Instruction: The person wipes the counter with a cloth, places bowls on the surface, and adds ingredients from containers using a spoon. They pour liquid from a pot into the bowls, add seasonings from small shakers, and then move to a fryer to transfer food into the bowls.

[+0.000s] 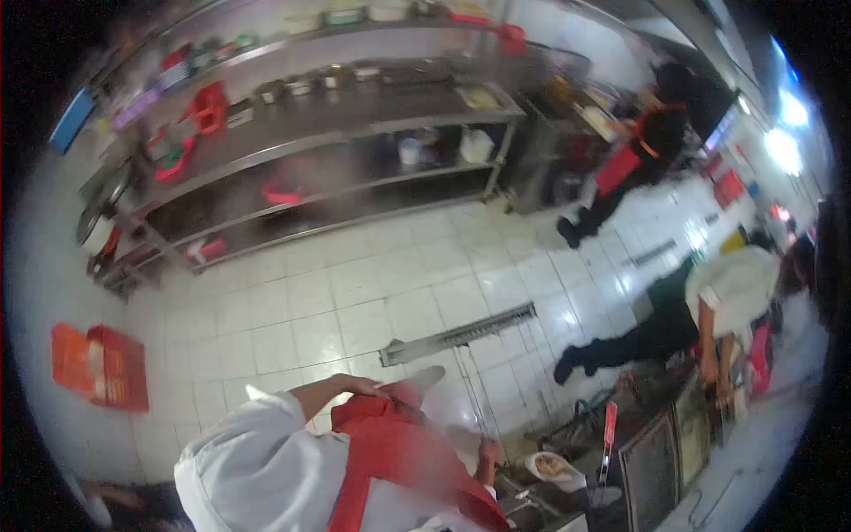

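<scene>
My left hand (356, 385) lies at the upper edge of my red apron (377, 457), with the arm bent and the white sleeve pushed up. Its fingers are smeared, and a pale blurred shape extends just beyond them. On the other side of the apron my right hand (488, 457) is closed low beside the cooking counter; I cannot tell what is in it. To its right sits a white bowl (551, 467) with brownish food inside. A red-handled utensil (609, 434) stands up beside the bowl.
A long steel worktable (355, 120) with containers runs along the far side. A drain grate (461, 333) crosses the tiled floor. Orange crates (102, 365) stand at left. One person (736, 293) bends over the counter at right; another person (651, 146) stands farther back.
</scene>
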A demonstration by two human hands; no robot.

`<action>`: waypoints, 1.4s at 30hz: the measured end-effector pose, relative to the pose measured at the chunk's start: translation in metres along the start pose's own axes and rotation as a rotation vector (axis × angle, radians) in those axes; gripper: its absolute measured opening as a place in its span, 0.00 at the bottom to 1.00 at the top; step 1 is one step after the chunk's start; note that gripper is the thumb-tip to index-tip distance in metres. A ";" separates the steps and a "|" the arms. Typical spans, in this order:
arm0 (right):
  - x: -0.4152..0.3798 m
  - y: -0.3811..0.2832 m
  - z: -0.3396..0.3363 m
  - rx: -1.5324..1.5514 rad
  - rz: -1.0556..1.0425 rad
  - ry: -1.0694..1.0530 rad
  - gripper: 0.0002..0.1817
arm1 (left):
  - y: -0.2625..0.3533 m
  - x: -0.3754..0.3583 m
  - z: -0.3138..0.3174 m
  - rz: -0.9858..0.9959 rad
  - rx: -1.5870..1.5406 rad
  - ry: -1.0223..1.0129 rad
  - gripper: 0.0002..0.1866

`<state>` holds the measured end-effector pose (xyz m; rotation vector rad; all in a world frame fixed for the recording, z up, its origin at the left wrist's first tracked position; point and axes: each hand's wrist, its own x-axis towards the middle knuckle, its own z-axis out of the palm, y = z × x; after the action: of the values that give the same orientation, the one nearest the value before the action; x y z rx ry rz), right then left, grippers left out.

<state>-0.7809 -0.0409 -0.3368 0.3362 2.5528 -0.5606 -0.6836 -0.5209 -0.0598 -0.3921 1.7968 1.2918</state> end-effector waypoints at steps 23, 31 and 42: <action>0.029 -0.236 -0.383 0.957 -0.303 0.462 0.57 | 0.353 0.379 -0.108 0.359 0.916 0.321 0.70; 0.093 -0.209 -0.472 1.199 -0.446 0.407 0.55 | 0.468 0.421 0.052 1.007 1.139 -0.046 0.61; 0.168 -0.122 -0.508 1.467 -0.053 0.324 0.31 | 0.530 0.519 -0.046 0.355 1.016 -0.027 0.64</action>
<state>-1.1761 0.1005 0.0165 0.8550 1.8974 -2.4652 -1.3617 -0.2278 -0.1395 0.5194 2.2867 0.4401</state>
